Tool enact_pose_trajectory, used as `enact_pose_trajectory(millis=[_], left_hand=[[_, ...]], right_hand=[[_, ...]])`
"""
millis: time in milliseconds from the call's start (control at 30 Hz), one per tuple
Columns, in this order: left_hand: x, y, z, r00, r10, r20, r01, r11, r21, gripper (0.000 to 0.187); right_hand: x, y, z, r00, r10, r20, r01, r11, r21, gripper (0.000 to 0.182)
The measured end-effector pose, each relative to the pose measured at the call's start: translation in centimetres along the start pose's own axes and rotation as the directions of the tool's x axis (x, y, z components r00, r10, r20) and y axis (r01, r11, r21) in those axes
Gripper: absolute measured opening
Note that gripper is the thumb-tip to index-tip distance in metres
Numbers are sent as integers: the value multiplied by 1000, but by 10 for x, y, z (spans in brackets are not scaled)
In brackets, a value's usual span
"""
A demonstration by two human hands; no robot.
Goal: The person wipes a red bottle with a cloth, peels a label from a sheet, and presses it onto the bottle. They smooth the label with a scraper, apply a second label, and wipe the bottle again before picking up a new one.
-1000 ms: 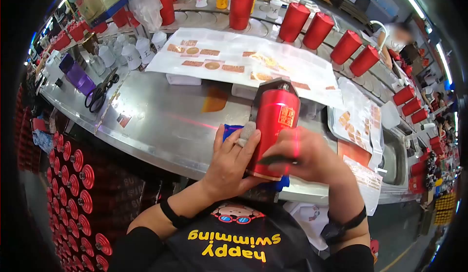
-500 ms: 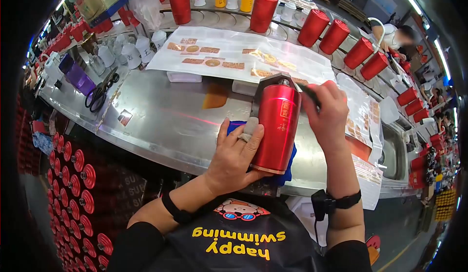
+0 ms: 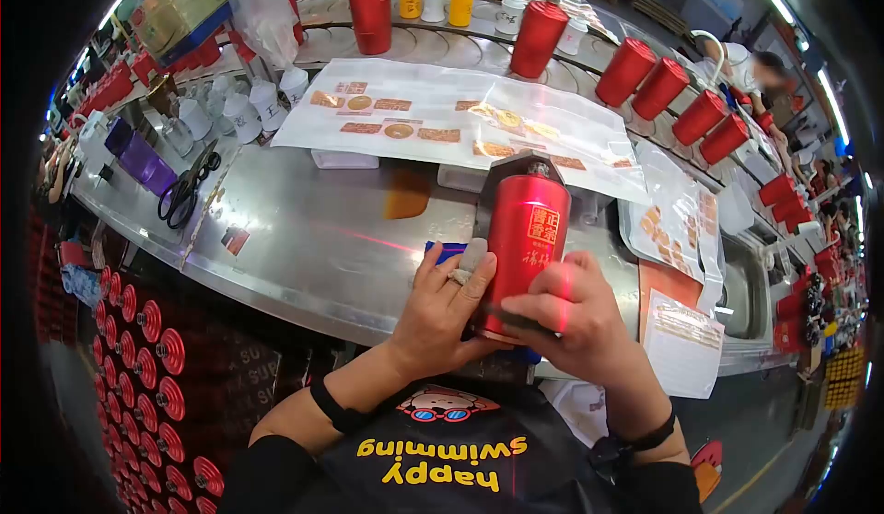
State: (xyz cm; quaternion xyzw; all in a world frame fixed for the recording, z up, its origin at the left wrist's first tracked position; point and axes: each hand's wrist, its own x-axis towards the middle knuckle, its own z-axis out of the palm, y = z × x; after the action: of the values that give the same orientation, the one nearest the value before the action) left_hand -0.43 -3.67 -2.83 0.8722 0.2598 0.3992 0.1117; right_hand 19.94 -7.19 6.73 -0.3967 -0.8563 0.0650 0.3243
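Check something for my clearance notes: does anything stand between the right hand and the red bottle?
Nothing visible does. The right hand overlaps the lower right part of the red bottle in this view, though exact contact can't be told. The left hand is on the opposite side.

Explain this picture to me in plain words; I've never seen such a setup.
There is no robot: a camera worn on a person's head looks forward and down at their own two hands. The left hand, with a grey cover on one finger, holds a red bottle. The right hand is at its lower part; whether it grips anything is hard to see. Around the metal table are a white sheet bearing gold labels, black scissors and a purple container. Beyond, similar red bottles stand along a curved track.
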Motion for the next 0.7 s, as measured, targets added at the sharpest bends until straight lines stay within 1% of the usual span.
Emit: enact_pose_trajectory(millis=[33, 100, 133, 167, 200, 233, 267, 300, 333, 367, 400, 433, 467, 533, 567, 600, 633, 700], left_hand=[[-1, -1, 1, 1000, -8, 2, 8, 1000, -12, 97], [1, 0, 1, 1000, -12, 15, 12, 999, -38, 98], [2, -1, -3, 998, -15, 63, 18, 998, -59, 98], [2, -2, -9, 994, -15, 107, 23, 997, -78, 98], [4, -5, -13, 989, -11, 149, 26, 995, -99, 98], [8, -10, -14, 984, -104, 142, 138, 957, -256, 96], [12, -15, -12, 970, -191, 150, 237, 881, -409, 95], [19, -21, -8, 946, -272, 174, 323, 771, -550, 93], [30, -29, 1, 927, -327, 182, 367, 702, -610, 82], [48, -32, 6, 876, -406, 260, 457, 526, -717, 76], [71, -33, 9, 812, -465, 352, 525, 322, -788, 70], [90, -37, 12, 741, -497, 452, 566, 101, -818, 65], [96, -58, 27, 765, -387, 516, 549, -29, -835, 56], [119, -59, 29, 674, -329, 662, 611, -254, -749, 51], [129, -60, 31, 626, -287, 725, 631, -360, -687, 48], [130, -65, 33, 574, -317, 755, 679, -333, -655, 41], [133, -69, 32, 538, -299, 789, 752, -254, -609, 39], [136, -70, 22, 448, -290, 846, 865, -97, -492, 34]], right_hand=[[-3, 2, -3, 996, 39, 82, -52, 986, 160, 25], [5, 30, -9, 971, 219, 94, -232, 960, 159, 22], [11, 49, -5, 945, 323, -43, -291, 895, 337, 15], [15, 61, -10, 858, 513, -12, -471, 798, 376, 15], [21, 71, -18, 881, 457, -125, -425, 879, 217, 16], [27, 79, -26, 897, 379, -227, -381, 924, 40, 16], [31, 86, -33, 882, 398, -254, -398, 916, 51, 16], [35, 93, -38, 866, 415, -279, -415, 908, 63, 18], [38, 103, -42, 850, 435, -299, -432, 898, 77, 20], [42, 126, -46, 886, 255, -387, -272, 962, 12, 23], [49, 142, -54, 859, 347, -376, -332, 937, 108, 22], [58, 158, -62, 826, 438, -355, -388, 899, 204, 22], [63, 199, -70, 877, 270, -397, -312, 949, -42, 24], [75, 283, -88, 897, 198, -396, -310, 920, -242, 28], [88, 310, -98, 867, 287, -407, -403, 885, -234, 29], [101, 337, -109, 830, 373, -414, -491, 841, -227, 32], [115, 360, -117, 794, 433, -427, -568, 779, -267, 41], [143, 411, -133, 727, 530, -438, -681, 640, -356, 63]])
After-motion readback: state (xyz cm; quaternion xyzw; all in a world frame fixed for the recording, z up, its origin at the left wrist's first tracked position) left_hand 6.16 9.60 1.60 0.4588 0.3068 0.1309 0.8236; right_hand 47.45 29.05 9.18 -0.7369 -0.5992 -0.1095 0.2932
